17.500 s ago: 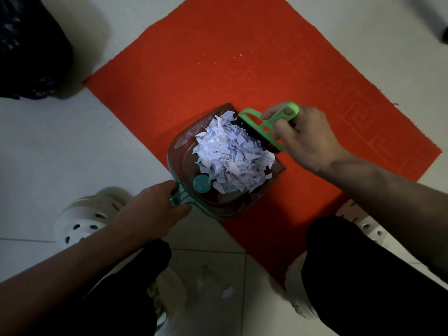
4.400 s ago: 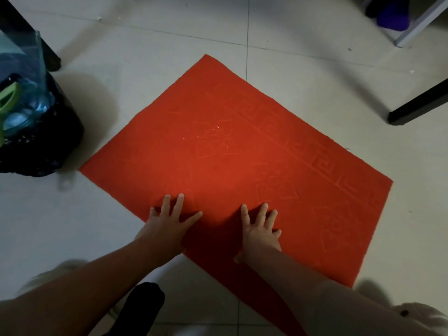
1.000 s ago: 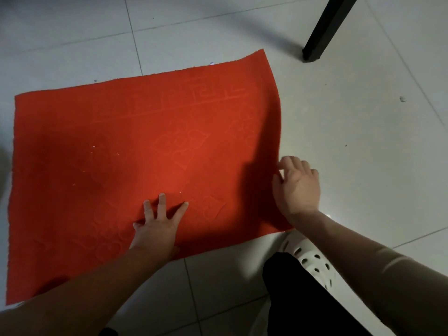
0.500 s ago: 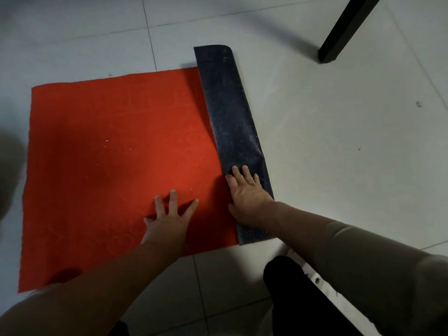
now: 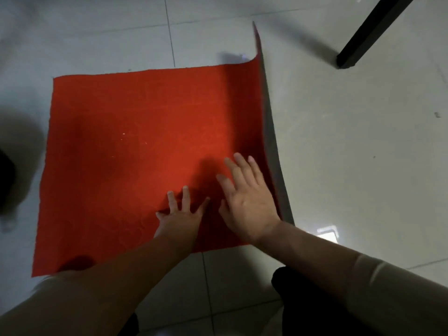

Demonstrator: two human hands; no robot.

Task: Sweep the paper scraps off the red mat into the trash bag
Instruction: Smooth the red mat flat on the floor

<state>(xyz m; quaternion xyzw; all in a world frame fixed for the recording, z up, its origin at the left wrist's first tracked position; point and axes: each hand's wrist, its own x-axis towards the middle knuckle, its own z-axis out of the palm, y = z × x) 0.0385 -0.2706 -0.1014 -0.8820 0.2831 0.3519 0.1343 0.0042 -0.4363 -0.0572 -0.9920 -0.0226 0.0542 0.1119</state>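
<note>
The pale tiled floor (image 5: 351,146) fills the view, its grout lines running under and past everything else. On it lies the red mat (image 5: 135,146), flat over most of its area, with its right edge (image 5: 268,132) turned up off the tiles so that the dark grey underside faces right. That raised strip runs from the far corner down toward my right wrist. A black furniture leg (image 5: 363,32) stands on the tiles at the upper right, well apart from the mat. A dark shape (image 5: 6,183) sits at the left border; it is too blurred and cut off for me to say what it is.

My right hand (image 5: 247,202) is spread wide, fingers apart, palm facing down over the mat just inside the lifted edge; it closes on nothing, and I cannot tell whether the palm actually touches the fabric. My left hand (image 5: 180,214) lies flat on the mat near its close edge, fingers splayed and pressed to the red surface, holding nothing.

A few tiny pale paper scraps (image 5: 123,134) dot the mat left of centre, well apart from both hands.
</note>
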